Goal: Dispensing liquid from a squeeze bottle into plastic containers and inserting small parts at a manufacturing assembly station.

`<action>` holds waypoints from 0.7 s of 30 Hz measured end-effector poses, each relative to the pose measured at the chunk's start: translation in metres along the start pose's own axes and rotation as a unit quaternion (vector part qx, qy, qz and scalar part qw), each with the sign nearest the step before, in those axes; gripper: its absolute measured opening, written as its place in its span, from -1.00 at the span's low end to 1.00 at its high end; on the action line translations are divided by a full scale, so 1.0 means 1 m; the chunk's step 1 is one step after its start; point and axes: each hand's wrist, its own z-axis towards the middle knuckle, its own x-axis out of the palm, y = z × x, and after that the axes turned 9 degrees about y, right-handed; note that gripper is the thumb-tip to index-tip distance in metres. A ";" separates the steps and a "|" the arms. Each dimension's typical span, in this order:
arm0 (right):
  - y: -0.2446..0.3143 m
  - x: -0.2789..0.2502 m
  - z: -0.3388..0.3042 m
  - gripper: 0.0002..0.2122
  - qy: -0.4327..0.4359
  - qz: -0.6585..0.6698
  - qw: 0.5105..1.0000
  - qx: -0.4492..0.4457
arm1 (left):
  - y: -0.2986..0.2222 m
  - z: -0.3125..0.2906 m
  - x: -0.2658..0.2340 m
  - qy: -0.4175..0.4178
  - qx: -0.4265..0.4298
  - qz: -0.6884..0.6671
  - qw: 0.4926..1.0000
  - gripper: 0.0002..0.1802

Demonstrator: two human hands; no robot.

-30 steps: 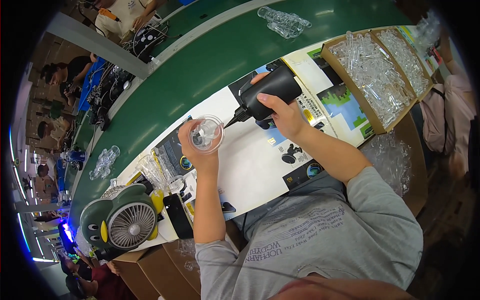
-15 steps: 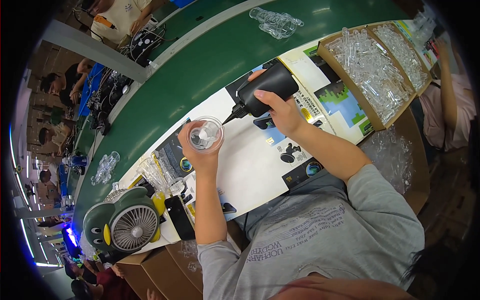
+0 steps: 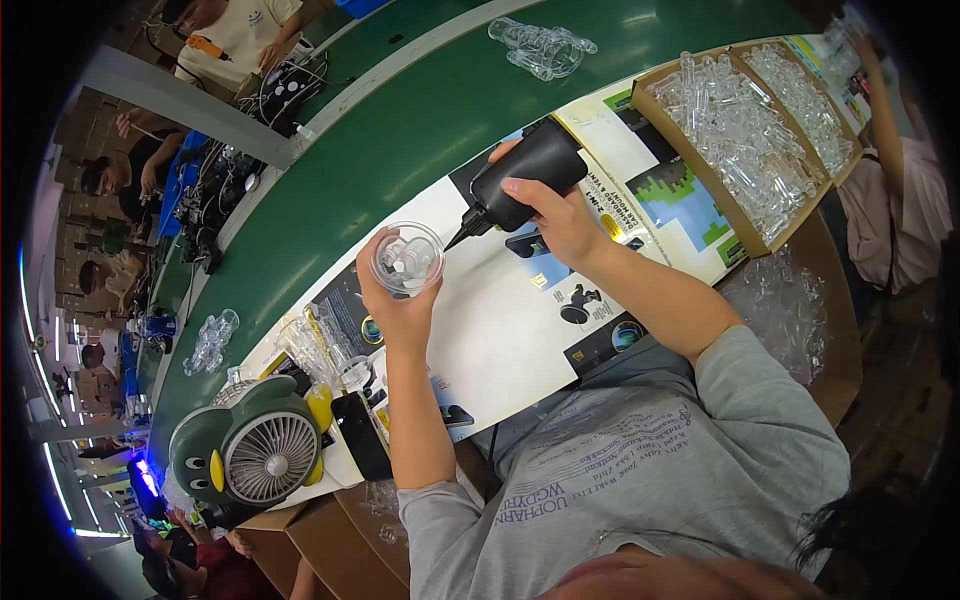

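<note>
My left hand is wrapped round a clear round plastic part, cup-like, with a wide rim and a smaller whitish shape inside it. Its open side faces up toward me. In my right hand is a black squeeze bottle, tilted so its narrow pointed nozzle slopes down to the left. The nozzle tip sits just beside the clear part's right rim; whether they touch I cannot tell. Beneath both hands lies a printed cardboard sheet with a white middle.
At the right stands a divided cardboard box of clear plastic parts. More clear parts rest on the green table, with another cluster at left. A penguin-shaped fan and a phone are near my left arm. People sit across the table.
The clear part in my left hand has tilted and shifted slightly, showing more of its inside. My right hand and the bottle have moved a little left.
</note>
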 end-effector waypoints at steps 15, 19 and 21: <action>-0.001 0.000 0.001 -0.73 -0.004 0.008 1.000 0.010 | 0.004 -0.004 0.004 -0.024 0.028 -0.014 0.999 -0.36; 0.003 -0.001 0.000 -0.73 0.005 0.000 1.000 0.019 | 0.001 0.000 -0.001 0.016 0.034 0.045 0.998 -0.37; 0.003 -0.001 0.000 -0.73 0.004 0.002 1.000 0.017 | -0.003 0.000 0.000 0.021 0.028 0.034 0.999 -0.35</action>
